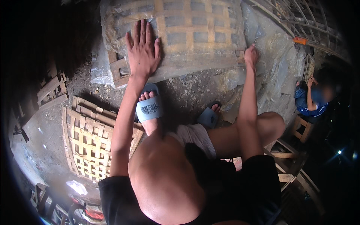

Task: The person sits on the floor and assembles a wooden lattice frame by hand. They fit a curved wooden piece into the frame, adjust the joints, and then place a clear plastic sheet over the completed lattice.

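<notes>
In front of me lies a woven bamboo panel with a wooden frame, covered by see-through plastic sheeting. My left hand rests palm down on its near left part, fingers stretched out. At the panel's right side, by the frame's corner, my right hand is closed with its fingers curled in. Loose plastic lies around it, but what the fingers hold, if anything, is hidden.
Stacked woven bamboo panels lie at my left. My sandalled foot stands close to the covered panel. Another person sits at the far right, below a slatted bamboo frame. Wooden crates stand at the lower right.
</notes>
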